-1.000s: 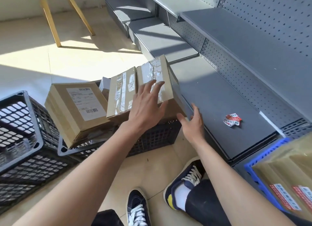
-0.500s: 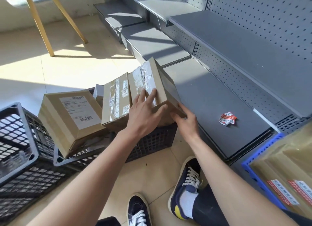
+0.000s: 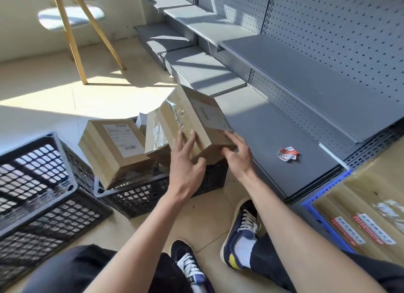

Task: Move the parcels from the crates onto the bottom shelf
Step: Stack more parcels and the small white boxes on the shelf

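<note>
A taped brown parcel is tilted up above the black crate, at the edge of the grey bottom shelf. My left hand grips its near left side, fingers up the taped face and thumb under the edge. My right hand holds its near right corner. Two more parcels stay in the crate: one taped just behind the lifted one, and one with a white label leaning at the left.
A second black crate lies on its side at the left. A crumpled red and white sticker lies on the shelf. A blue crate with large parcels stands at the right. An upper shelf overhangs. Wooden chair legs stand behind.
Both hands have taken hold of the right parcel and raised it out of the crate, turning it toward the shelf. The view has tilted upward.
</note>
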`<state>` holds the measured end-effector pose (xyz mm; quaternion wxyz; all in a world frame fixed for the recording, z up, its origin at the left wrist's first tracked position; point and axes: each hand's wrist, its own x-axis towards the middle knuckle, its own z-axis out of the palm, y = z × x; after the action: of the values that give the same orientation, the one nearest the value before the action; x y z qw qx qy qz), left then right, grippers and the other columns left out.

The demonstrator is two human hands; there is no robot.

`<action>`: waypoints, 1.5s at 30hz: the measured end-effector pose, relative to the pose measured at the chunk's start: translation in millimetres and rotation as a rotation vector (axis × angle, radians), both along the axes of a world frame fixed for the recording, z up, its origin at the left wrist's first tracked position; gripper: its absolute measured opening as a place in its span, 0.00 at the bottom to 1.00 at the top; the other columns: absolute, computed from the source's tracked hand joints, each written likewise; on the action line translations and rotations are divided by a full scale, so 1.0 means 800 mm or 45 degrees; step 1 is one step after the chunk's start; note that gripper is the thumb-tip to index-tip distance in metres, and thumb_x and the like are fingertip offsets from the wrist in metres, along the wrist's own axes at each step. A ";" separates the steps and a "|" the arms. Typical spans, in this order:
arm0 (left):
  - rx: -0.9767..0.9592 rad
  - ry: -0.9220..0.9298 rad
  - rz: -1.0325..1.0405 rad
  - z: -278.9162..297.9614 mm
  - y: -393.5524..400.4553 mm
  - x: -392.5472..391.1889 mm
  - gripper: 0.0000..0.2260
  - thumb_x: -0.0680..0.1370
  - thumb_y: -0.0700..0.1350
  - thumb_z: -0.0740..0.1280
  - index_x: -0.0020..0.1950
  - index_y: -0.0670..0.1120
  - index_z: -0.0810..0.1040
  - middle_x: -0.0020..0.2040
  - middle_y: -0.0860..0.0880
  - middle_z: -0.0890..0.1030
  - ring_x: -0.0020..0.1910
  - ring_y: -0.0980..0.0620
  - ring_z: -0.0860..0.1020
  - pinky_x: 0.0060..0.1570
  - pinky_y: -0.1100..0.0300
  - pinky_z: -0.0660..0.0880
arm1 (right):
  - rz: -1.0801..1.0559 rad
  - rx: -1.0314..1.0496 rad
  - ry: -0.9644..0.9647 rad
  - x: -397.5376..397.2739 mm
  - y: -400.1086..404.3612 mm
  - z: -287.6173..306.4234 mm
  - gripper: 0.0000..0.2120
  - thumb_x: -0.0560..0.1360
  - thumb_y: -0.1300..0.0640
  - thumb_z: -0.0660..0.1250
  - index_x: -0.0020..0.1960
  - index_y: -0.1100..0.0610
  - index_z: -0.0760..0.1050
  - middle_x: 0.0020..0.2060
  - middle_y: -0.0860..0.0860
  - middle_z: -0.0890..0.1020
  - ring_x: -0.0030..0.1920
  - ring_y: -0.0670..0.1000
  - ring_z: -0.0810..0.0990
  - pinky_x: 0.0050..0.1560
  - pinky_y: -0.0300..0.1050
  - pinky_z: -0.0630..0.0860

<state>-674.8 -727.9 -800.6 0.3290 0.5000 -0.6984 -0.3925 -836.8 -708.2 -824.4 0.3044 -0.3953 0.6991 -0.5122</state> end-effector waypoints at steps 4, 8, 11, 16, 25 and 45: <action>0.034 -0.021 -0.003 -0.015 0.012 0.008 0.34 0.78 0.39 0.66 0.81 0.58 0.60 0.83 0.54 0.49 0.82 0.54 0.47 0.80 0.47 0.53 | 0.052 0.127 -0.052 0.016 0.008 0.001 0.28 0.73 0.50 0.59 0.73 0.44 0.72 0.80 0.48 0.57 0.80 0.48 0.50 0.80 0.55 0.49; 0.090 -0.072 -0.078 -0.024 0.021 0.004 0.38 0.77 0.31 0.60 0.82 0.57 0.57 0.83 0.53 0.46 0.82 0.54 0.44 0.80 0.50 0.47 | 0.207 0.093 -0.087 0.027 0.012 0.011 0.34 0.76 0.35 0.53 0.77 0.49 0.65 0.81 0.46 0.54 0.80 0.46 0.47 0.79 0.53 0.44; 0.059 -0.044 -0.041 -0.029 0.019 0.007 0.40 0.74 0.27 0.57 0.81 0.58 0.61 0.83 0.55 0.52 0.82 0.55 0.49 0.79 0.54 0.49 | 0.261 0.170 0.157 0.029 0.012 0.007 0.38 0.75 0.30 0.62 0.79 0.46 0.60 0.81 0.45 0.53 0.80 0.49 0.43 0.77 0.58 0.45; -0.047 0.051 0.109 -0.015 -0.012 0.028 0.24 0.77 0.31 0.61 0.69 0.50 0.77 0.67 0.56 0.76 0.68 0.55 0.73 0.72 0.47 0.70 | 0.170 0.085 0.232 0.025 0.013 -0.003 0.34 0.75 0.38 0.69 0.78 0.43 0.63 0.80 0.45 0.57 0.81 0.51 0.48 0.77 0.57 0.52; -0.176 -0.013 0.201 0.034 -0.073 0.040 0.27 0.84 0.56 0.61 0.81 0.53 0.58 0.80 0.49 0.62 0.77 0.50 0.61 0.75 0.41 0.61 | 0.281 0.095 0.184 -0.003 0.043 -0.017 0.34 0.68 0.36 0.71 0.72 0.33 0.67 0.80 0.37 0.49 0.80 0.49 0.50 0.76 0.66 0.58; -0.181 -0.108 0.042 0.036 0.001 0.055 0.30 0.79 0.51 0.60 0.78 0.70 0.55 0.74 0.48 0.64 0.65 0.47 0.69 0.61 0.41 0.76 | 0.098 -0.040 0.286 0.018 0.080 0.048 0.32 0.70 0.49 0.79 0.71 0.48 0.73 0.81 0.45 0.49 0.77 0.43 0.54 0.70 0.36 0.53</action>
<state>-631.0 -727.4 -771.7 0.3403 0.5030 -0.7294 -0.3149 -822.6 -644.1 -786.3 0.2372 -0.4815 0.7050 -0.4636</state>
